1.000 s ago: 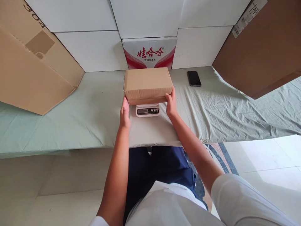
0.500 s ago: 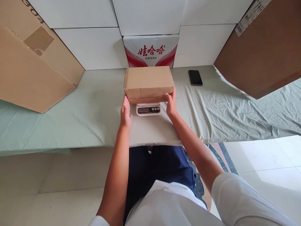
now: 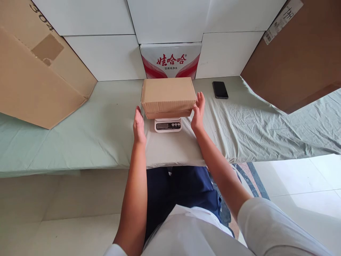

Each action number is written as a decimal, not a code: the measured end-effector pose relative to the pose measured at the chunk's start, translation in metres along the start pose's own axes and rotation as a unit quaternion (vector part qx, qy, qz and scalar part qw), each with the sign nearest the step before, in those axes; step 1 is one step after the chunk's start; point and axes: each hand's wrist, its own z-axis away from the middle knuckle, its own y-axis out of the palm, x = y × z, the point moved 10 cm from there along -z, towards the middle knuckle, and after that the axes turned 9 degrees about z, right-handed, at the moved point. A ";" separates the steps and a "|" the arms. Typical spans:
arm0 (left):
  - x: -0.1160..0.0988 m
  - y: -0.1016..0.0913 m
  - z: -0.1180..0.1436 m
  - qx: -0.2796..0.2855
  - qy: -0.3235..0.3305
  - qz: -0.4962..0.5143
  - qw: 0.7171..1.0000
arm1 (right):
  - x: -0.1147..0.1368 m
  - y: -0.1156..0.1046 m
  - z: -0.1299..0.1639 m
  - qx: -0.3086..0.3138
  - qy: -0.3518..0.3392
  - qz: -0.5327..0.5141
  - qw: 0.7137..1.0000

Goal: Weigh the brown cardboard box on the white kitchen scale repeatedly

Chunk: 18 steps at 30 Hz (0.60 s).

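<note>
Left hand (image 3: 139,124) flat and open, just beside the lower left corner of the cardboard box (image 3: 168,97), fingers extended, holding nothing. Right hand (image 3: 198,112) likewise open, palm facing the right side of the box, just beside it; contact cannot be confirmed. Box at frame centre, resting flat on the white scale (image 3: 168,125), whose display and buttons protrude below the front edge. Scale seated on the green cloth (image 3: 101,131). Black phone (image 3: 220,89) lying to the upper right of the box, well apart. Printed red-and-white carton (image 3: 170,60) directly behind the box.
</note>
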 end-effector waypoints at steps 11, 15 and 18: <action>0.010 0.002 -0.001 -0.003 -0.036 0.008 0.999 | -0.057 -0.004 -0.010 -0.053 0.152 -0.078 0.984; 0.012 0.005 0.000 0.002 -0.043 0.008 0.999 | -0.065 -0.002 -0.011 -0.053 0.173 -0.062 0.982; 0.010 0.006 0.001 0.003 -0.036 0.007 0.999 | -0.070 -0.002 -0.012 -0.058 0.170 -0.061 0.982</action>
